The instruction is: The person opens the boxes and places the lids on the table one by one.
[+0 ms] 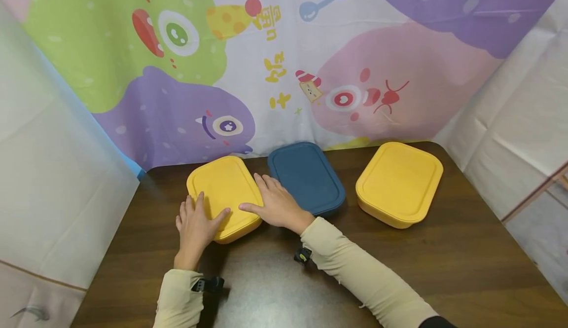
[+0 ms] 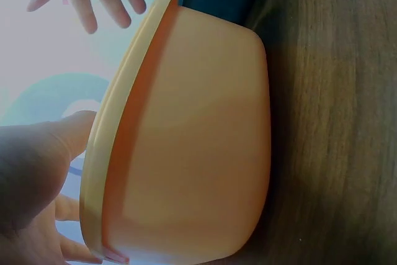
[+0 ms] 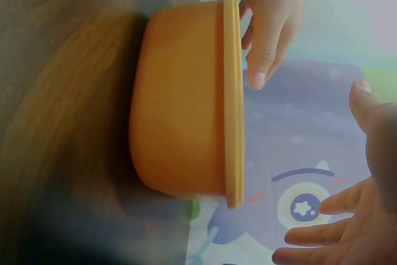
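A yellow lidded box (image 1: 226, 177) stands at the left of the table, its lid on. My left hand (image 1: 194, 227) is at its near left corner, fingers spread along the side and thumb over the lid; the left wrist view shows this thumb (image 2: 77, 131) at the lid's rim. Over the box's right edge is my right hand (image 1: 280, 203), fingers and thumb spread. In the right wrist view that hand (image 3: 353, 215) is apart from the box. Close by on the right lies a blue lidded box (image 1: 306, 175), partly behind the right hand.
Another yellow lidded box (image 1: 399, 182) stands at the right of the dark wooden table (image 1: 266, 278). A printed cloth (image 1: 284, 121) with cartoon monsters hangs along the back edge. Pale cloth walls (image 1: 57, 135) flank both sides.
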Demonstrator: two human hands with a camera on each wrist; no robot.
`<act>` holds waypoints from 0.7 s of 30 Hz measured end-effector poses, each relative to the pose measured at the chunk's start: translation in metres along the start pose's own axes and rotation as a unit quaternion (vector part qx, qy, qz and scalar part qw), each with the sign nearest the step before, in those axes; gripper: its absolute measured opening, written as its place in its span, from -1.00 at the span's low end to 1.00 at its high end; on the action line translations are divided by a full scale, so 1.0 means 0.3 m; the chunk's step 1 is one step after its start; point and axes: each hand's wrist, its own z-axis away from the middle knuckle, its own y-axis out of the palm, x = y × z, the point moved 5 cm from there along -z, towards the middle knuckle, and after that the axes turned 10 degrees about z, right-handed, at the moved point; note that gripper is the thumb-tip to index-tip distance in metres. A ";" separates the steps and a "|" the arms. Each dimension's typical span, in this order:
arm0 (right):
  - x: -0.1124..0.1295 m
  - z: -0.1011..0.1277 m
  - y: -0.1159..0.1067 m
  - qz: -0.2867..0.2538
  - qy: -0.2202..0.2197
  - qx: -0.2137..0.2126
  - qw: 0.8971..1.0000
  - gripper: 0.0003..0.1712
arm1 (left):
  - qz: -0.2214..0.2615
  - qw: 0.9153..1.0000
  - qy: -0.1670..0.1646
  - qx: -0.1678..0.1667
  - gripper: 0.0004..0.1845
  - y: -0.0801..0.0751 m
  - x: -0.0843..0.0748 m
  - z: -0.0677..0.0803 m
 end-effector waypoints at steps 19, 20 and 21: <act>0.017 -0.029 0.102 -0.019 0.035 0.020 0.999 0.09 | 0.014 1.000 -0.023 0.004 0.07 0.009 0.035 0.007; 0.017 -0.030 0.107 -0.020 0.038 0.018 0.999 0.10 | 0.016 1.000 -0.025 0.006 0.07 0.010 0.036 0.007; 0.016 -0.032 0.112 -0.023 0.041 0.016 0.999 0.10 | 0.017 0.999 -0.026 0.008 0.07 0.012 0.037 0.006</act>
